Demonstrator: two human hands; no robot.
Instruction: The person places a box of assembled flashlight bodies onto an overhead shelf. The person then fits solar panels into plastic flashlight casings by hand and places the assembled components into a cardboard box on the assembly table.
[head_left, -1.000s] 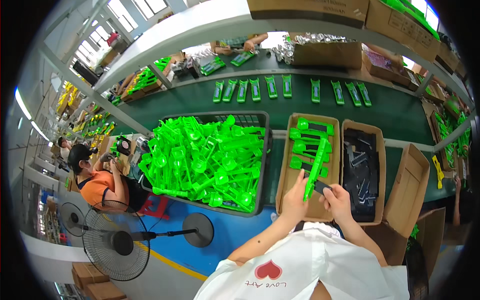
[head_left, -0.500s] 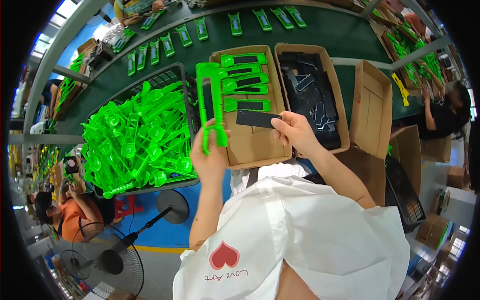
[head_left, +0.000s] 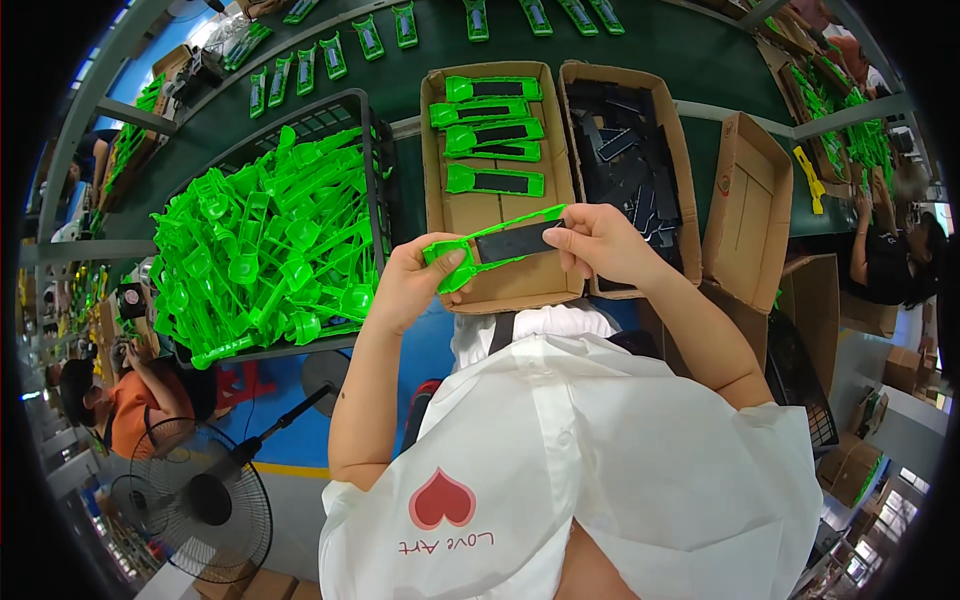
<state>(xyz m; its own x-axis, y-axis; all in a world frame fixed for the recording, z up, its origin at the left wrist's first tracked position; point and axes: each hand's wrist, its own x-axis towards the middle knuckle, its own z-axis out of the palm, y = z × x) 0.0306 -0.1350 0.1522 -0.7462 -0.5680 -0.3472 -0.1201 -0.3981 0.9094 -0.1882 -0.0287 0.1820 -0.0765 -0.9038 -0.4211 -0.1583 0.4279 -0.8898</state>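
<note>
My left hand is closed round the broad end of a green plastic frame, which lies tilted over a cardboard box. My right hand pinches the end of a flat black rectangular strip that overlaps the frame's long opening. Whether the strip sits inside the frame or just over it I cannot tell. In the cardboard box beneath, several green frames with black strips in them lie in a column. Loose black strips fill a second box to the right.
A black crate heaped with green plastic parts stands at the left. Green pieces stand in a row on the dark green table. A cardboard tray leans at right. A fan and a person are lower left.
The green frame has turned from upright to nearly level and come together with the black strip. Both hands are closer to each other, and the view has shifted slightly.
</note>
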